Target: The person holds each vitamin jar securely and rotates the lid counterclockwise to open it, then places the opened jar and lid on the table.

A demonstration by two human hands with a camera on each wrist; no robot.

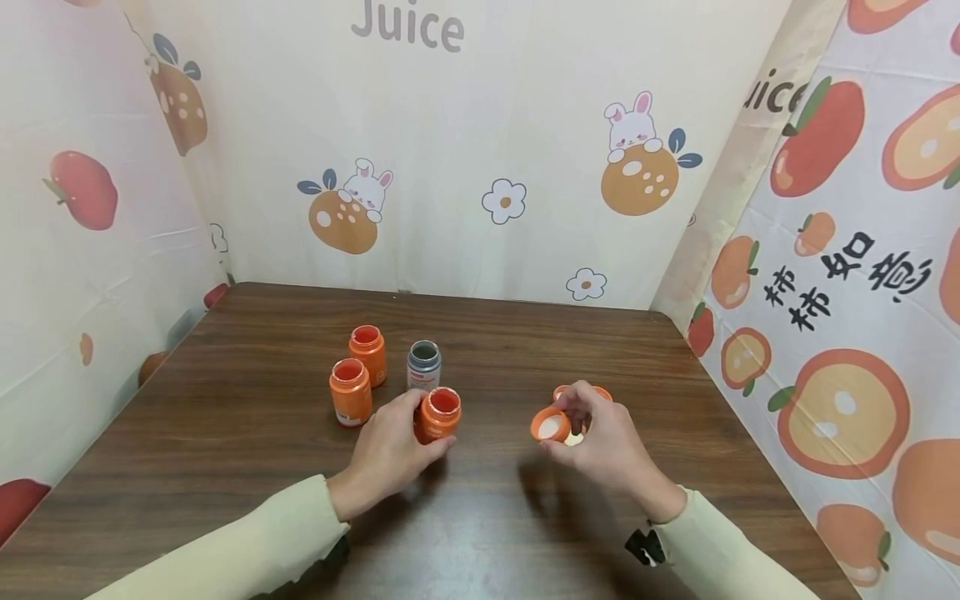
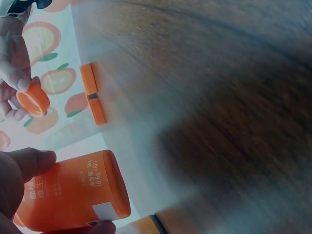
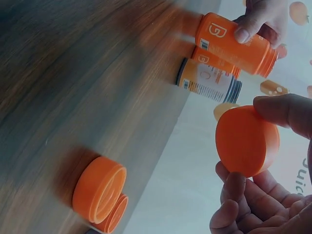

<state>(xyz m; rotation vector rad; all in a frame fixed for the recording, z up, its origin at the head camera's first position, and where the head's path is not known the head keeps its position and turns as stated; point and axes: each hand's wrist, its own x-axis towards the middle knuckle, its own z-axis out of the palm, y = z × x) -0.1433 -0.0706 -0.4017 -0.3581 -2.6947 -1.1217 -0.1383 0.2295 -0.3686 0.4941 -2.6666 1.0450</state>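
My left hand point(image 1: 386, 446) grips an uncapped orange bottle point(image 1: 441, 414), its open mouth up; it appears held a little above the table. In the left wrist view, white print and a pale label show on this bottle point(image 2: 78, 192). My right hand point(image 1: 615, 446) pinches a round orange lid point(image 1: 542, 423) between thumb and fingers, apart from the bottle. The head view shows the lid's pale inside; its smooth outer top point(image 3: 241, 141) faces the right wrist camera. Behind the right hand, more orange lids point(image 3: 90, 190) lie on the table, partly hidden in the head view.
Two other uncapped orange bottles point(image 1: 350, 400) stand left of the left hand. Just behind the held bottle is an open grey-rimmed bottle point(image 1: 423, 367). All stand on a dark wooden table point(image 1: 247, 375), with printed curtains point(image 1: 465, 125) at its back and sides.
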